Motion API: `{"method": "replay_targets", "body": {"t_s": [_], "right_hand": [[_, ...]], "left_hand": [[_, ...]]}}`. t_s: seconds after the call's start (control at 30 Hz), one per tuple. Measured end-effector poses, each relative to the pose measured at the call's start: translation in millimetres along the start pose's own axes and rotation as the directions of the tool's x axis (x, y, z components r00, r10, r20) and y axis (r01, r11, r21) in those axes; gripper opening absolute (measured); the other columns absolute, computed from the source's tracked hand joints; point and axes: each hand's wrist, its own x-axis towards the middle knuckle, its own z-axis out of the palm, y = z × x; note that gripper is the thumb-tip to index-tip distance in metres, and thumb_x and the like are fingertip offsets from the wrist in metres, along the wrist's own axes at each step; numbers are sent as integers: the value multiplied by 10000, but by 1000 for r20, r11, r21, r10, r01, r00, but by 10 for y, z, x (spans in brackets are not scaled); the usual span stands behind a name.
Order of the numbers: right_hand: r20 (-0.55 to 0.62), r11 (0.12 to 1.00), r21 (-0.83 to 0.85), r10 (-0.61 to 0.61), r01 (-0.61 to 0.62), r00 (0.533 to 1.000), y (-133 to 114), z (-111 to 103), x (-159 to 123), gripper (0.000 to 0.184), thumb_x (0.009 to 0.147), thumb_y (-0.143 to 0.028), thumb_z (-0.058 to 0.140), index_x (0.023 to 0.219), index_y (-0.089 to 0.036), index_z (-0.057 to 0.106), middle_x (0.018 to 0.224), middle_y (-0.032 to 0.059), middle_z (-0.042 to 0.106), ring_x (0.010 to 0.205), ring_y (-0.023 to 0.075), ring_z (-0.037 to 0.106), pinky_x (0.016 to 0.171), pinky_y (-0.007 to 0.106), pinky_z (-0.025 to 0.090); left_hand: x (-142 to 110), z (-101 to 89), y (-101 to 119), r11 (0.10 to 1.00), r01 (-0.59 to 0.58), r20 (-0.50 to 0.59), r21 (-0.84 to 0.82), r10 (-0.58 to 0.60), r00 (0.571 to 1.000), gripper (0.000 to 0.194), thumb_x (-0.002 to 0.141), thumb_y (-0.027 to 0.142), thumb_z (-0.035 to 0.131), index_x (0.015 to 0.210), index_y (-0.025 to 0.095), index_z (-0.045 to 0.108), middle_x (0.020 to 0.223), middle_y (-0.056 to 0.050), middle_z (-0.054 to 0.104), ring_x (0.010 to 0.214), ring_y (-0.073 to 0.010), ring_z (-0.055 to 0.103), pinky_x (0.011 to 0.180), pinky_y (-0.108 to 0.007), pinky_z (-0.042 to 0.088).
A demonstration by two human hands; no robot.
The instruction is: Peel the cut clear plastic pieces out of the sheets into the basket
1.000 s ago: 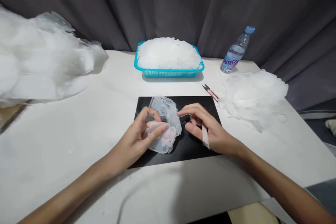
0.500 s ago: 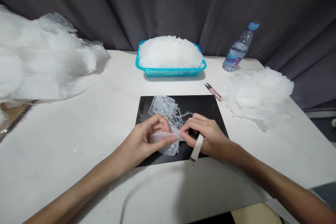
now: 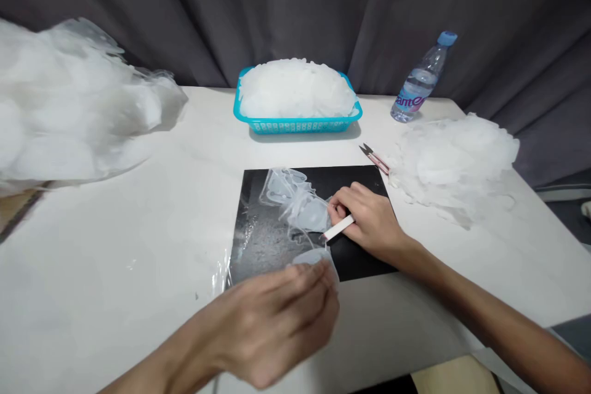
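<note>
A black mat [image 3: 360, 252] lies on the white table in front of me. A clump of translucent white plastic pieces [image 3: 295, 203] rests on it. My right hand [image 3: 369, 221] presses on the clump's right edge, fingers closed round a thin white strip [image 3: 338, 229]. My left hand [image 3: 277, 326] is raised near the camera and blurred, its fingers pinched on one translucent piece [image 3: 318, 258] pulled away from the clump.
A turquoise basket [image 3: 295, 124] heaped with white pieces stands at the back. Large white piles lie at the far left [image 3: 69, 111] and at the right [image 3: 457, 160]. Small pink snips [image 3: 373, 159] and a water bottle [image 3: 420, 83] are near the right pile.
My left hand has pulled back toward me and lifted, taking one translucent piece off the clump. My right hand has shifted to hold the clump down on the mat.
</note>
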Motion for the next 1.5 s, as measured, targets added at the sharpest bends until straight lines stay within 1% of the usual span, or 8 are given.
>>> {"method": "replay_targets", "body": {"t_s": [0.07,0.17,0.23,0.3,0.6,1.03,1.27,1.5], "right_hand": [[-56,998,-46,45,-48,997,65,7,14,190,977,-163,591,794,-211,609,728,6,653,736,178,551,610,317,336],[-80,992,-9,126,-127,989,102,-40,16,182,994,-215,628,812,-221,620,719,0,657,742,187,567,627,314,364],[-62,986,65,154,-150,986,95,-95,5,139,996,-245,652,860,-227,632,765,3,666,781,193,596,678,314,416],[-65,982,143,134,-124,989,73,-148,-14,45,987,-258,672,999,-224,645,931,37,694,888,211,635,763,331,474],[217,917,396,-146,49,965,-101,-196,-56,420,1120,-221,430,1519,-332,503,1458,36,652,1132,215,601,982,406,516],[280,900,436,-102,-31,955,-17,-190,-23,124,1056,-242,604,949,-225,665,910,-1,706,870,174,550,794,308,438],[210,992,88,-110,93,971,10,-101,-25,183,1051,-184,503,922,-196,632,905,65,689,857,223,531,722,352,426],[-3,971,238,-21,21,1000,-14,-379,-101,216,1085,-232,530,1251,-240,667,1182,86,699,1068,240,617,914,399,503]], "left_hand": [[-13,3,-68,986,156,-105,-64,-162,981,279,1068,138,509,1292,238,642,1135,-51,804,1044,-207,784,908,-300,648],[29,-34,-200,812,525,-330,-255,-584,742,156,1030,191,643,1179,237,650,1040,-22,776,955,-185,777,884,-292,641],[78,-68,-278,666,654,-290,-358,-745,600,179,1023,310,678,1175,220,657,1027,-25,754,888,-175,752,801,-268,628],[117,-90,-331,566,719,-151,-404,-816,558,244,1043,408,632,1170,204,668,1015,-33,739,798,-157,709,699,-243,590],[90,-35,-373,530,715,85,-456,-774,627,349,931,427,767,1203,230,674,1119,-41,717,942,-198,666,819,-298,547],[166,-78,-288,479,786,254,-390,-765,592,286,976,483,679,1035,204,681,805,10,646,664,-142,556,585,-236,415],[268,-164,-15,348,811,553,-470,-599,578,225,977,426,688,950,203,705,775,3,713,668,-148,645,573,-219,474],[169,-158,-331,436,611,199,-661,-682,703,114,947,251,766,953,187,672,1032,-71,819,991,-213,787,906,-333,617]]}}
